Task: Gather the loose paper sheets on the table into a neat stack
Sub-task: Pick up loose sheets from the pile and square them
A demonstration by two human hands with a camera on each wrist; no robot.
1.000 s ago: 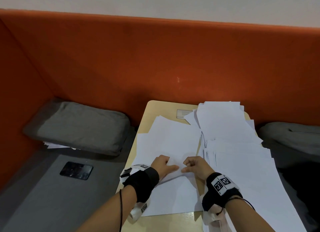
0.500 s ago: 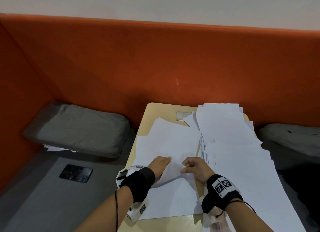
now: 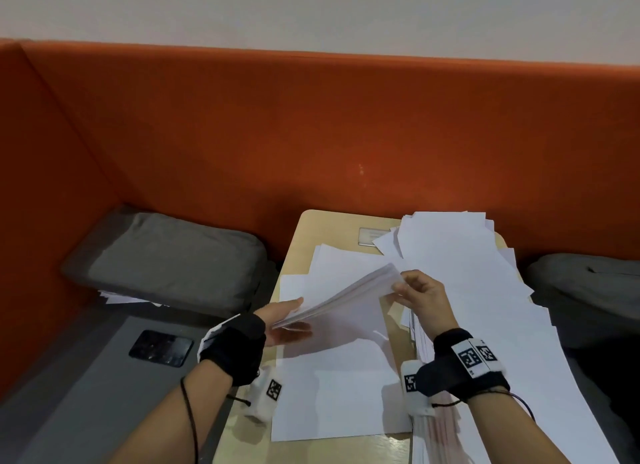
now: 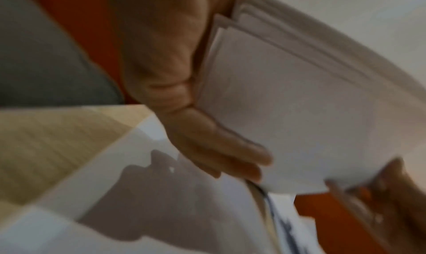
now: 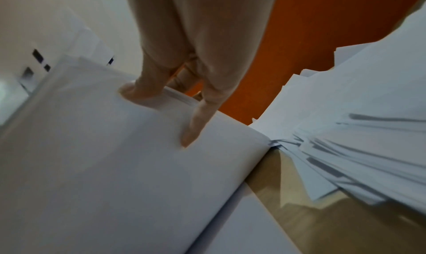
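Observation:
A thin bundle of white sheets (image 3: 346,299) (image 4: 299,112) (image 5: 115,157) is lifted off the table and tilted up to the right. My left hand (image 3: 287,316) (image 4: 207,130) holds its near-left end, thumb on top, fingers beneath. My right hand (image 3: 415,294) (image 5: 184,97) pinches its far-right corner. Below it, single white sheets (image 3: 336,387) lie spread on the left half of the table (image 3: 308,235). A long fanned pile of sheets (image 3: 485,307) (image 5: 357,130) covers the right half.
Orange padded walls (image 3: 311,134) enclose the table at back and left. A grey cushion (image 3: 166,259) and a dark phone (image 3: 161,347) lie on the grey bench at left. Another grey cushion (image 3: 588,280) sits at right.
Both hands were low on the sheets on the table; now they have raised a bundle off the surface, the right hand moving up and away, tilting the bundle.

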